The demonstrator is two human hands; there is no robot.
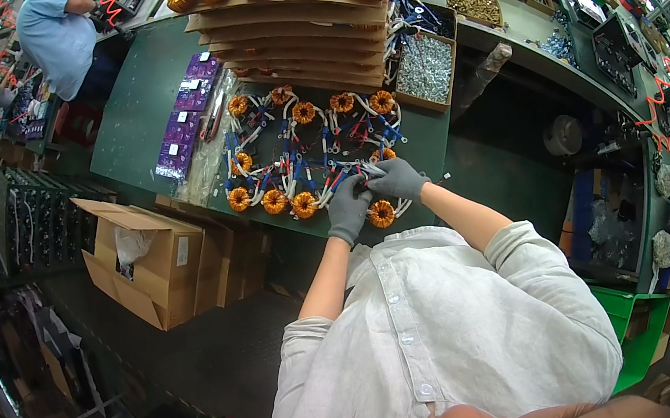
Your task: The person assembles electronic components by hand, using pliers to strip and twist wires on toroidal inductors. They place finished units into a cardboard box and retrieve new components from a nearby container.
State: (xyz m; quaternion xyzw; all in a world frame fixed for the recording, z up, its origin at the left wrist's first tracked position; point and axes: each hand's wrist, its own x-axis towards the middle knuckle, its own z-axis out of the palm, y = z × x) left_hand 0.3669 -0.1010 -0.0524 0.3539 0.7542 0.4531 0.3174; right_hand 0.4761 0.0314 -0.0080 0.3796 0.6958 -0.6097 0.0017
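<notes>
Wire leads (pixel 365 175) are being gripped by gloved left hand (pixel 348 209) and right hand (pixel 397 180), forearms (pixel 326 280) being angled inward. Copper-coloured coil (pixel 381 214) is being seen at the hands' six o'clock. White labels (pixel 173 150) are being borne by purple packets (pixel 189 130) at ten o'clock, print illegible.

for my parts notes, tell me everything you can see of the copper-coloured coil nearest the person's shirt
The coil is a ring wound with what looks like shiny copper-coloured wire, its ridged turns circling a dark centre. It appears to rest on the green table, near the edge by the shirt. White leads show at its right. The grey-gloved left hand and right hand are just beyond it; whether either touches it is too small to tell.
</notes>
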